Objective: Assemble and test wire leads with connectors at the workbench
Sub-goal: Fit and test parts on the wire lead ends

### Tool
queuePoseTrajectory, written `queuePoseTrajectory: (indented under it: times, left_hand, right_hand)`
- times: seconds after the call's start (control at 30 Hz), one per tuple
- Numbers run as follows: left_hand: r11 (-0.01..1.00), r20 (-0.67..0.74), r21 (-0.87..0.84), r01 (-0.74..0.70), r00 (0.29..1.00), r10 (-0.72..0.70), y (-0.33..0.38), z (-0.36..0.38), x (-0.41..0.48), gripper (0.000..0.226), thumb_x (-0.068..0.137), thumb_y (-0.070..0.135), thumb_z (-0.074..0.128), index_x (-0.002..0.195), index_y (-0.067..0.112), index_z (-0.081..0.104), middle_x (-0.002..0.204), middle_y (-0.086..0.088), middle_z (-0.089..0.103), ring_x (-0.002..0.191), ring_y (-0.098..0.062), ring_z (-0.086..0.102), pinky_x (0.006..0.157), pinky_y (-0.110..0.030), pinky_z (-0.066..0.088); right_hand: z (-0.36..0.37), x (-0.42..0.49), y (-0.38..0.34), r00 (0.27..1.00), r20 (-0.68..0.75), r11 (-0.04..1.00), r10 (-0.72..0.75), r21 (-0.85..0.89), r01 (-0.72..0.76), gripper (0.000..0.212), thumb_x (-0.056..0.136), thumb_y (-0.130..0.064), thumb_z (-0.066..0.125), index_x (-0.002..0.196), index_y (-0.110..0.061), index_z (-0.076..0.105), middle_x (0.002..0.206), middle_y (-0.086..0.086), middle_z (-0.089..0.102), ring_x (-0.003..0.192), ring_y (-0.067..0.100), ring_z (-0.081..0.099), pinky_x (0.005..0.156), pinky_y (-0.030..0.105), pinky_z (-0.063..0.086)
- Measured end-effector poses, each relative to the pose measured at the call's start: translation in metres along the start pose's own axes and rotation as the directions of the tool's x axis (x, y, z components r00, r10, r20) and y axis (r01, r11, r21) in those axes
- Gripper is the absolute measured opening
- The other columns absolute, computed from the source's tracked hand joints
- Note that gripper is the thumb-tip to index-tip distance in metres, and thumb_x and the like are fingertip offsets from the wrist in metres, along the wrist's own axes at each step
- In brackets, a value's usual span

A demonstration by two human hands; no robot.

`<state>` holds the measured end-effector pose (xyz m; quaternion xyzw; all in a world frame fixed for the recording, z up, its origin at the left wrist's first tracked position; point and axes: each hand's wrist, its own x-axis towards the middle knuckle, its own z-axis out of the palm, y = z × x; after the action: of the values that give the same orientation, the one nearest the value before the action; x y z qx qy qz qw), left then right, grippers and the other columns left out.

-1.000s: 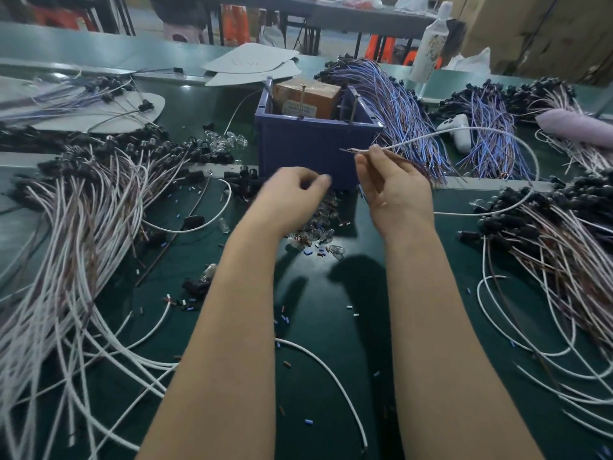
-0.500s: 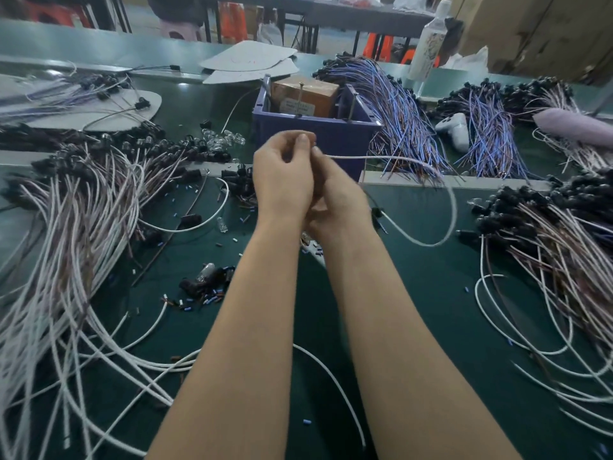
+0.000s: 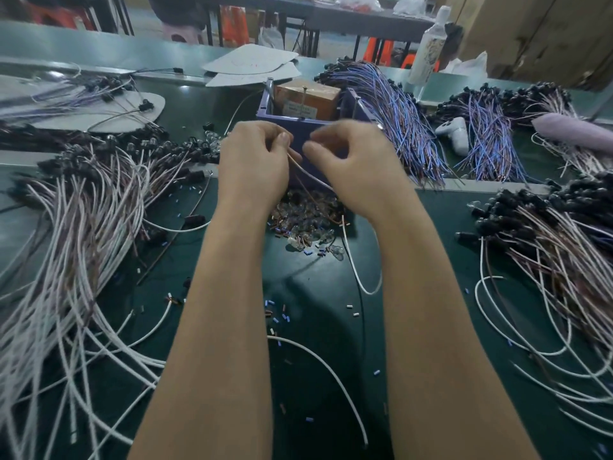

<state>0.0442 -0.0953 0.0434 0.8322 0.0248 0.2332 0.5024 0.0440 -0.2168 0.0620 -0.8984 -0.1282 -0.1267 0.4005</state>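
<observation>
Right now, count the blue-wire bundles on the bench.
2: first bundle just right of the blue bin, second bundle farther right, past the white gadget. A blurred purplish bunch far left may be a third.

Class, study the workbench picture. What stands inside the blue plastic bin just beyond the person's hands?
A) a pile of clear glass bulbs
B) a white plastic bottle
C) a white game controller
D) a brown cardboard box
D: the brown cardboard box shows above the walls of the blue plastic bin, enclosed by them.
</observation>
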Motion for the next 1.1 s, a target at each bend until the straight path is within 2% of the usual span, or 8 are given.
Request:
queuePoseTrajectory:
  times: [0.13, 0.3, 0.4, 0.53, 0.63, 0.7, 0.9, 1.1]
  left_hand:
    - [0.996, 0.042, -0.076, 0.045, 0.998, -0.042, -0.004, 0.007, 0.003, 0.014, 0.094, 0.012, 0.053, 0.098, 0.01, 0.067, 0.09, -0.011, 0.072, 0.092, -0.025, 0.068, 0.09, -0.039, 0.051]
    - [0.954, 0.0, -0.278, 0.117, 0.993, -0.121, -0.009, 0.014, 0.003, 0.013, 0.093, 0.012, 0.057, 0.102, 0.004, 0.062, 0.078, -0.005, 0.07, 0.065, -0.008, 0.062, 0.073, -0.027, 0.055]
    - [0.95, -0.061, -0.298, 0.088, 0.992, -0.111, -0.01, 0.015, 0.004, 0.016, 0.094, 0.015, 0.056, 0.107, 0.005, 0.059, 0.079, -0.002, 0.071, 0.07, -0.009, 0.063, 0.077, -0.027, 0.051]
    - [0.911, 0.036, -0.394, 0.122, 0.992, -0.118, -0.009, 0.017, 0.002, 0.01, 0.095, 0.018, 0.058, 0.096, 0.009, 0.062, 0.076, -0.002, 0.069, 0.058, -0.003, 0.062, 0.063, -0.023, 0.053]
    - [0.907, 0.199, -0.37, 0.203, 0.971, -0.136, -0.01, 0.023, -0.002, 0.014, 0.095, 0.014, 0.055, 0.088, 0.007, 0.066, 0.084, -0.015, 0.068, 0.071, -0.02, 0.064, 0.077, -0.039, 0.056]
    - [0.922, 0.213, -0.326, 0.207, 0.967, -0.141, -0.014, 0.025, -0.001, 0.017, 0.095, 0.011, 0.053, 0.094, 0.002, 0.067, 0.082, -0.013, 0.067, 0.071, -0.017, 0.063, 0.076, -0.034, 0.056]
    - [0.984, 0.115, -0.099, 0.145, 0.984, -0.134, -0.02, 0.029, 0.007, 0.019, 0.096, 0.019, 0.051, 0.085, 0.017, 0.066, 0.077, 0.0, 0.065, 0.085, -0.022, 0.063, 0.085, -0.033, 0.051]
    - [0.971, 0.025, -0.127, 0.205, 0.979, -0.203, -0.024, 0.037, 0.009, 0.025, 0.1, 0.018, 0.038, 0.086, 0.015, 0.058, 0.066, 0.001, 0.063, 0.066, -0.019, 0.055, 0.076, -0.036, 0.048]
  right_hand:
    - [0.012, 0.003, 0.015, 0.987, 0.129, 0.995, 0.095, -0.014, -0.094, 0.017, 0.091, -0.022, 0.059, 0.102, -0.017, 0.071, 0.086, -0.001, 0.07, 0.081, 0.01, 0.063, 0.06, 0.014, 0.044]
    - [0.01, 0.008, 0.022, 0.98, 0.178, 0.981, 0.093, 0.152, -0.12, 0.024, 0.093, -0.032, 0.058, 0.078, -0.017, 0.069, 0.054, -0.01, 0.066, 0.046, 0.0, 0.05, 0.051, 0.017, 0.04]
    - [0.009, 0.009, 0.027, 0.951, 0.301, 0.967, 0.075, 0.212, -0.144, 0.016, 0.091, -0.024, 0.061, 0.08, -0.017, 0.07, 0.061, -0.006, 0.069, 0.048, 0.006, 0.047, 0.052, 0.023, 0.042]
    - [0.018, 0.014, 0.033, 0.982, 0.159, 0.9, 0.106, 0.405, -0.163, 0.013, 0.091, -0.017, 0.063, 0.079, -0.016, 0.068, 0.066, 0.005, 0.069, 0.045, 0.005, 0.048, 0.045, 0.018, 0.039]
    - [0.03, 0.013, 0.037, 0.97, 0.127, 0.818, 0.205, 0.523, -0.241, 0.012, 0.091, -0.013, 0.061, 0.081, -0.009, 0.068, 0.068, 0.009, 0.066, 0.045, 0.005, 0.049, 0.042, 0.015, 0.038]
    - [0.033, 0.011, 0.039, 0.959, 0.175, 0.775, 0.224, 0.565, -0.284, 0.012, 0.091, -0.01, 0.06, 0.082, -0.008, 0.068, 0.067, 0.006, 0.065, 0.049, 0.007, 0.053, 0.046, 0.015, 0.042]
    - [0.015, 0.013, 0.047, 0.972, 0.14, 0.969, 0.191, 0.134, -0.21, 0.012, 0.087, -0.024, 0.065, 0.09, -0.017, 0.075, 0.07, 0.004, 0.068, 0.063, 0.01, 0.054, 0.065, 0.027, 0.044]
    - [0.004, 0.013, 0.06, 0.936, -0.052, 0.898, 0.348, 0.306, -0.317, 0.02, 0.097, -0.019, 0.049, 0.093, -0.014, 0.068, 0.053, -0.002, 0.05, 0.031, 0.0, 0.035, 0.043, 0.016, 0.029]
